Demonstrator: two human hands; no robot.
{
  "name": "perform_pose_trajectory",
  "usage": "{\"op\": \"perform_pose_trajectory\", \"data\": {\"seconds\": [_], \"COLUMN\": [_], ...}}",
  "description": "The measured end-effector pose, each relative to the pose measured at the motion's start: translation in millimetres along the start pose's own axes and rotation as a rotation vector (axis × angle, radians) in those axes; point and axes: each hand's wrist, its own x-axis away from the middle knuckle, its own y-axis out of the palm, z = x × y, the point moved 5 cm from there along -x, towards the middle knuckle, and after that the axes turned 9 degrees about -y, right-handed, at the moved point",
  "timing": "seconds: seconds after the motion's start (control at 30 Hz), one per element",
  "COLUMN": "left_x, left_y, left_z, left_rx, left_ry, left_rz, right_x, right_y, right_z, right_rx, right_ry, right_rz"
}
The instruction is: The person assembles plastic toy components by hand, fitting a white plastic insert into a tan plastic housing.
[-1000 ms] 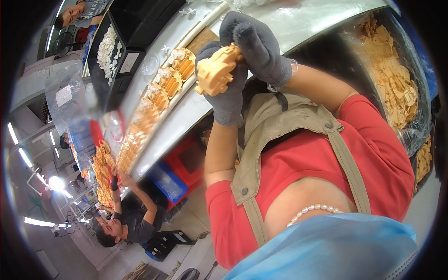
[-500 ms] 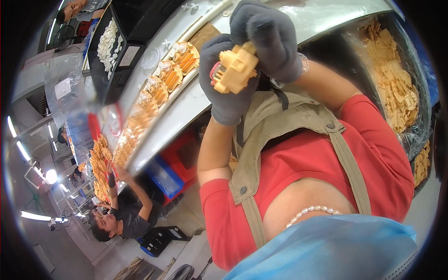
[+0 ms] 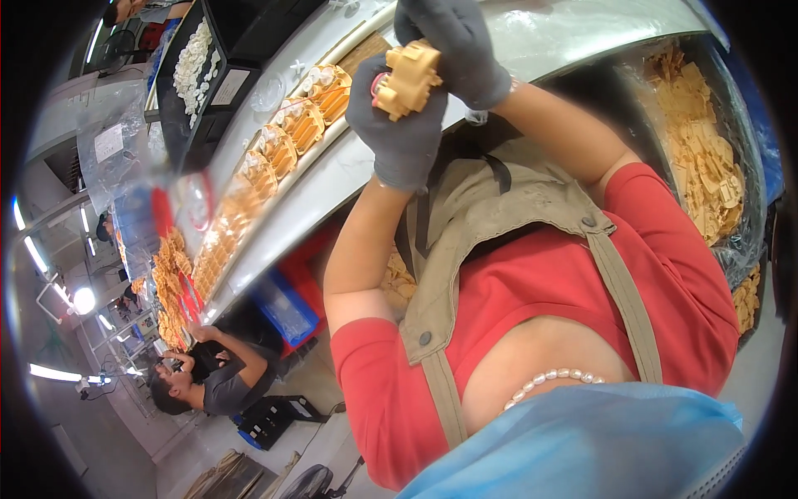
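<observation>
Matt cloth covers the left hand (image 3: 395, 137) and right hand (image 3: 465, 58); the part (image 3: 411, 75) between them looks like smooth, softly shining plastic. Beside the left hand, the table (image 3: 320, 185) is smooth and glossy. Well right of the right hand, the bag (image 3: 736, 254) is crinkled, shiny plastic.

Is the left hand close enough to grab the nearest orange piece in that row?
Probably yes: the left hand looks close to that orange piece, with only the white rail seeming to lie between. But it's holding a yellowish part, so it would likely have to let go first.
</observation>
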Motion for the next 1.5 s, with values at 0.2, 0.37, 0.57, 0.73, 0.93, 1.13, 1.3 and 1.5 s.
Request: {"op": "perform_pose_trajectory", "data": {"seconds": [0.2, 0.37, 0.57, 0.73, 0.93, 1.13, 1.3, 1.5], "left_x": [12.6, 10.3, 5.4, 21.9, 14.0, 4.8, -1.2, -20.6], "left_y": [-5.6, -7.0, -15.3, 1.5, -0.8, -21.2, -3.7, 2.5], "left_z": [-17.9, -23.7, -22.4, -44.5, -30.0, -87.2, -88.9, -88.7], "left_rx": [0.48, 1.004, 0.703, 0.406, -0.247, -1.214, -1.248, -0.802], "left_ry": [-0.343, -0.481, -0.324, -0.421, -0.092, -0.121, -0.049, -0.083], "left_rz": [0.013, -0.112, -0.055, -0.075, -0.163, -0.193, -0.351, -0.192], "right_x": [21.9, 43.0, 34.5, 44.3, 17.8, -11.6, -62.5, 16.7], "right_y": [2.2, -6.6, -17.9, -48.0, -190.5, -412.4, -368.2, -507.1], "right_z": [2.1, 4.0, -0.9, 3.8, 11.6, 24.3, -11.1, -38.3], "right_rx": [0.027, 0.272, 0.626, 0.506, 0.745, 0.727, 0.303, 0.943], "right_ry": [-0.107, 0.018, -0.346, 0.043, 0.16, 0.326, 0.404, 0.179], "right_rz": [-0.32, -0.401, -0.477, -0.473, 0.148, 0.427, 0.577, 0.74]}}
